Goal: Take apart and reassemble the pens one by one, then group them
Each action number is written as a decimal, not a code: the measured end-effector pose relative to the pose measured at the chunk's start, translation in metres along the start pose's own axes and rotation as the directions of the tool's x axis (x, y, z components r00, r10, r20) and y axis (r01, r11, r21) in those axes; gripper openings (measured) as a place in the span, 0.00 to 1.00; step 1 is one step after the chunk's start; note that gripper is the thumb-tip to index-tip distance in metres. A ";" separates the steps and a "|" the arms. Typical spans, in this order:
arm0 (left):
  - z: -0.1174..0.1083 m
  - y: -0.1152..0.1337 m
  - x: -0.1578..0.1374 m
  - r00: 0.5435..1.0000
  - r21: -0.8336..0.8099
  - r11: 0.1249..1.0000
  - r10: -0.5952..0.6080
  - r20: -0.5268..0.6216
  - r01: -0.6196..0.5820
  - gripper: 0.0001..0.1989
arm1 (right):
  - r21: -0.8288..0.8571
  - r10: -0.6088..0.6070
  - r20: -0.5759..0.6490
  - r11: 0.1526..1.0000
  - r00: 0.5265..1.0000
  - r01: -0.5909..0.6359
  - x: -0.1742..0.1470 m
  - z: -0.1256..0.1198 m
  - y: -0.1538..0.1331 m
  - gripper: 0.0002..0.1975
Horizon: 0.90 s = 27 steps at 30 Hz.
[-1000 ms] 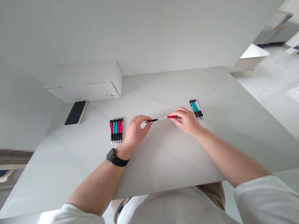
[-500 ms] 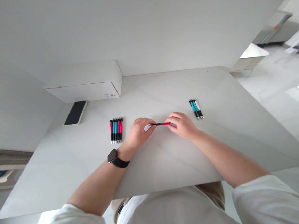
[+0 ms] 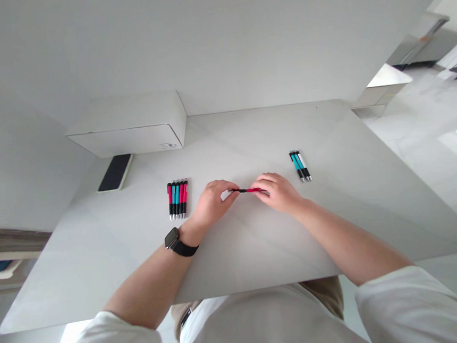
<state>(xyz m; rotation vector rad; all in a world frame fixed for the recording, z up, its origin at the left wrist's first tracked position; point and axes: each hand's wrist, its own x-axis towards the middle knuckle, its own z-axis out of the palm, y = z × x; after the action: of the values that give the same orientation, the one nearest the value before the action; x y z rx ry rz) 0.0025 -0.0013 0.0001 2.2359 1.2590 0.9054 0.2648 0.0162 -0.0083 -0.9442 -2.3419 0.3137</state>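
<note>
A red pen with a black grip (image 3: pixel 253 190) lies crosswise between my two hands, just above or on the table; which of the two I cannot tell. My left hand (image 3: pixel 214 200) pinches its black tip end. Around the red barrel, the fingers of my right hand (image 3: pixel 277 191) are closed. Beside my left hand is a row of several red and teal pens (image 3: pixel 178 199), side by side with tips toward me. Farther right, past my right hand, lie two teal pens and a white one (image 3: pixel 300 165), slightly slanted.
At the back left a white box (image 3: pixel 130 141) stands against the wall. A dark-screened phone (image 3: pixel 115 173) lies in front of it. The pale table (image 3: pixel 244 255) has its front edge close to my body. A black watch (image 3: pixel 181 242) is on my left wrist.
My right hand's fingers have shifted very slightly left along the red barrel. Both hands keep their grip on the pen, and the other pens stay put.
</note>
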 end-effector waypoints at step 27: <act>-0.002 -0.002 0.001 1.000 0.011 1.000 0.022 -0.005 -0.022 0.10 | 0.041 0.020 -0.015 0.999 1.000 -0.020 0.001 -0.004 -0.002 0.07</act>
<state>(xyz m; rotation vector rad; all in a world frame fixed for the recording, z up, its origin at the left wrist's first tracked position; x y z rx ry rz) -0.0002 0.0009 0.0007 2.2618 1.2470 0.9146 0.2654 0.0151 -0.0039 -0.9478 -2.3051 0.3597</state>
